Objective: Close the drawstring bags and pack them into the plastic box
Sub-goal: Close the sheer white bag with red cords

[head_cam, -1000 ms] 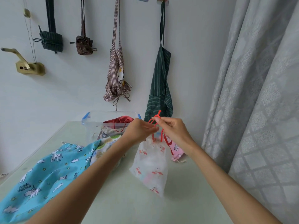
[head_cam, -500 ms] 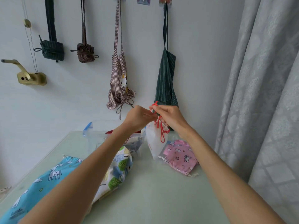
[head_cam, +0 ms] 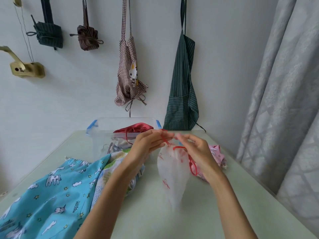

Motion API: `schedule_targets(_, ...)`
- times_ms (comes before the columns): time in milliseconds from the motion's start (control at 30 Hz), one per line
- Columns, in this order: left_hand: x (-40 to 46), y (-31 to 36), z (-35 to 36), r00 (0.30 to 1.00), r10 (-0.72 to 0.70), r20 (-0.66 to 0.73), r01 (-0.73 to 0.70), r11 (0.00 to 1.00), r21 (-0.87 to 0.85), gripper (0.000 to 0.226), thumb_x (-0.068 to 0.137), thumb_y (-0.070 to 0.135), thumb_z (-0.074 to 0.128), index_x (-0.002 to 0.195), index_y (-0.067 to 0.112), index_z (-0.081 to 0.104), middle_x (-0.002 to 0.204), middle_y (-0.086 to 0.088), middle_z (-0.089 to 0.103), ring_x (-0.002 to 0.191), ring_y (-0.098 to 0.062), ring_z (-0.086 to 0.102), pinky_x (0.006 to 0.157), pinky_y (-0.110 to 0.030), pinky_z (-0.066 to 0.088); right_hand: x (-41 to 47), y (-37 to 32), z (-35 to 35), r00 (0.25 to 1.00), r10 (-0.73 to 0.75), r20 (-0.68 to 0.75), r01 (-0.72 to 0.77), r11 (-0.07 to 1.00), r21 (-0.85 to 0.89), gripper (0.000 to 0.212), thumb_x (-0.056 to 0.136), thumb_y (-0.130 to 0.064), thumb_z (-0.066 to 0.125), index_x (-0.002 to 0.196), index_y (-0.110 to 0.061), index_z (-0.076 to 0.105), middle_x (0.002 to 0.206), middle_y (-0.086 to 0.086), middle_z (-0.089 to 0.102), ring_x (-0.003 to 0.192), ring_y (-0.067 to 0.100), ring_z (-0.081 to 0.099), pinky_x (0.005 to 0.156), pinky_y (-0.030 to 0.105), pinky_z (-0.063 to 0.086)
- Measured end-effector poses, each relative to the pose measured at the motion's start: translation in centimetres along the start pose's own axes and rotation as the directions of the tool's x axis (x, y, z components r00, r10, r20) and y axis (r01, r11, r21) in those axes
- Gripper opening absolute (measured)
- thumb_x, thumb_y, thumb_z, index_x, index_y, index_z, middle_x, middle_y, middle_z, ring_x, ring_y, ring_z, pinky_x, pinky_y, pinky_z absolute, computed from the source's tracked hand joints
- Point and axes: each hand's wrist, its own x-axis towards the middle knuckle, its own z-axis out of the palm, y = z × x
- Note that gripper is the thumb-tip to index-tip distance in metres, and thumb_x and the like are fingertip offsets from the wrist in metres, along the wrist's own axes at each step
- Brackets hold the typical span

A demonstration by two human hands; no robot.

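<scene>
A: What is held by the left hand (head_cam: pixel 148 145)?

B: The red drawstring cord (head_cam: pixel 166 140) of the white translucent drawstring bag with red prints (head_cam: pixel 172 176) is pinched between its thumb and fingers, and the bag is hung from it above the middle of the pale green table (head_cam: pixel 215 213).

A: And the right hand (head_cam: pixel 196 152)?

B: Its fingers are loosely curled just beside the cord; whether the cord is gripped cannot be told, as the fingertips are blurred.

A: Where is the clear plastic box with blue clips (head_cam: pixel 96 133) found?

B: At the table's far edge, against the wall, with a dark red satin bag (head_cam: pixel 136 129) seen inside. A pink printed bag (head_cam: pixel 215 152) is laid near the right edge, and a blue animal-print bag (head_cam: pixel 51 195) at the near left corner.
</scene>
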Motion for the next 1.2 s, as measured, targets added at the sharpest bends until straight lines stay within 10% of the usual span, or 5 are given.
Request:
schedule_targets(233, -0.7, -0.2, -1.6, 0.993, -0.009, -0.116, 0.004, 0.999, -0.044, 0.020, 0.095, 0.019, 0.051, 0.101, 0.009, 0.067, 0.098, 0.000, 0.075, 0.096, -0.010, 0.070, 0.076, -0.018, 0.054, -0.9, 1.5, 0.0, 0.950, 0.090, 0.298, 0.022, 0.936, -0.351, 0.045, 0.063, -0.066, 0.072, 0.093, -0.032, 0.071, 0.066, -0.008, 0.047, 0.062, 0.009, 0.041, 0.060, 0.025, 0.035)
schedule_targets(500, -2.0, 0.0, -1.1, 0.991, 0.122, -0.057, -0.125, 0.990, -0.067, 0.016, 0.097, 0.018, 0.045, 0.094, 0.007, 0.056, 0.098, -0.001, 0.075, 0.089, -0.007, 0.069, 0.057, -0.017, 0.052, 0.5, 2.6, 0.9, 0.857, -0.498, -0.133, 0.412, 0.817, -0.404, 0.024, 0.075, 0.001, 0.073, 0.090, -0.018, 0.077, 0.082, -0.014, 0.071, 0.078, 0.005, 0.069, 0.072, 0.026, 0.056)
schedule_targets(700, -1.6, -2.5, -1.5, 0.999, -0.037, 0.032, 0.029, 0.972, 0.232, 0.019, 0.096, 0.015, 0.049, 0.091, 0.000, 0.059, 0.098, 0.000, 0.074, 0.084, -0.010, 0.070, 0.052, -0.017, 0.049, 0.1, 4.5, 0.6, 0.988, -0.115, 0.100, 0.153, 0.707, -0.690, 0.012, 0.077, -0.029, 0.076, 0.088, -0.026, 0.077, 0.060, -0.006, 0.068, 0.054, 0.010, 0.060, 0.057, 0.029, 0.050)
schedule_targets(933, -1.6, -2.9, -1.5, 0.978, -0.210, 0.009, 0.185, 0.882, 0.434, 0.013, 0.088, 0.016, 0.064, 0.089, 0.010, 0.075, 0.060, 0.009, 0.068, 0.045, 0.004, 0.052, 0.039, -0.013, 0.028, -1.4, 0.6, -1.5, 0.868, 0.362, 0.340, 0.056, 0.608, -0.792, 0.020, 0.078, -0.031, 0.073, 0.096, -0.024, 0.073, 0.072, -0.001, 0.063, 0.072, 0.014, 0.060, 0.065, 0.025, 0.045)
schedule_targets(1200, -2.2, -2.5, -0.4, 0.908, -0.296, 0.298, 0.062, 0.797, 0.601, 0.017, 0.089, 0.017, 0.062, 0.094, 0.021, 0.078, 0.100, 0.001, 0.074, 0.092, -0.005, 0.065, 0.091, -0.020, 0.049, -2.3, -2.2, -2.9, 0.897, 0.182, 0.404, 0.108, 0.795, -0.598, 0.043, 0.087, -0.052, 0.055, 0.059, -0.020, 0.062, 0.066, 0.017, 0.060, 0.066, 0.018, 0.055, 0.072, 0.032, 0.041)
